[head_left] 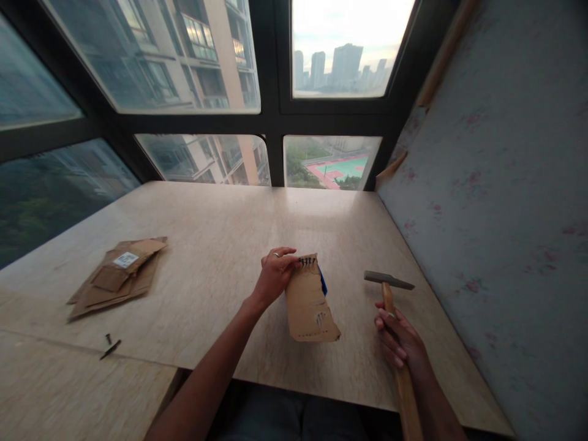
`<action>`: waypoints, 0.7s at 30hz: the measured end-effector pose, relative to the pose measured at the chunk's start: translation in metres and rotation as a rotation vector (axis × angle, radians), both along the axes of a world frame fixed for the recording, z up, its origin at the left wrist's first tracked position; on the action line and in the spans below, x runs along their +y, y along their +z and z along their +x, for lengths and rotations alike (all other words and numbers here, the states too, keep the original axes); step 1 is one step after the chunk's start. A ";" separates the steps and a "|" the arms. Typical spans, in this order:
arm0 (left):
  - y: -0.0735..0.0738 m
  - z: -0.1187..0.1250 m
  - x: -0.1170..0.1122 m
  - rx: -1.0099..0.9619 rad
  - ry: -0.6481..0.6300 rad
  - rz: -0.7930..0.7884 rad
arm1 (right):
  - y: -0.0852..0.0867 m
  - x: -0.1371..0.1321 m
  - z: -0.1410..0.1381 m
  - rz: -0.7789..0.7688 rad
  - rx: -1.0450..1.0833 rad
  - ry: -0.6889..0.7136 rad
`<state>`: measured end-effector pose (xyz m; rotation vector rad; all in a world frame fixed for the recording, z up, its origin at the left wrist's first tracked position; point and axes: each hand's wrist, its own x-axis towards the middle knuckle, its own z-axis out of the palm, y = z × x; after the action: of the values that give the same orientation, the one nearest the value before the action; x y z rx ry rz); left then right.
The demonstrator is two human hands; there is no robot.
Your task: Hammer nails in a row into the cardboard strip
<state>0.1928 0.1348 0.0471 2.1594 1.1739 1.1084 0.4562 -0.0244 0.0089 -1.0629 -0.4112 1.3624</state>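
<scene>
My left hand (278, 272), with a ring on one finger, is closed in a pinch at the top left of a torn piece of cardboard (307, 306). Whatever its fingertips hold is too small to make out. Right beside them, a row of dark nails (307, 261) runs along the cardboard's top edge. Something blue (324, 283) shows from under the cardboard's right side. Off to the right, my right hand (399, 337) is wrapped around the wooden handle of a hammer (389, 281), whose metal head is raised apart from the cardboard.
Several flattened cardboard pieces (124, 272), one with a white label, lie at the left of the stone-patterned tabletop (206, 226). Two dark nail-like pieces (110, 349) lie near the front left. Windows border the back and left; a flowered wall (482, 214) stands at right.
</scene>
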 end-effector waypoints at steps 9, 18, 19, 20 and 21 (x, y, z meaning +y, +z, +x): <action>-0.002 0.002 -0.002 -0.048 -0.019 0.036 | -0.009 -0.002 0.006 0.012 0.016 0.034; 0.001 0.001 -0.005 -0.070 -0.062 -0.015 | -0.007 -0.001 0.006 0.006 0.019 0.037; 0.001 0.000 -0.005 -0.076 -0.069 -0.019 | -0.006 -0.001 0.006 0.002 0.019 0.029; 0.001 0.000 -0.005 -0.081 -0.074 -0.022 | -0.006 -0.001 0.006 -0.002 0.019 0.022; 0.001 0.000 -0.005 -0.085 -0.076 -0.023 | -0.006 -0.001 0.005 -0.005 0.018 0.019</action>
<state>0.1928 0.1298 0.0478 2.1005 1.0533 1.1364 0.4616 -0.0253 0.0025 -1.0529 -0.4057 1.3894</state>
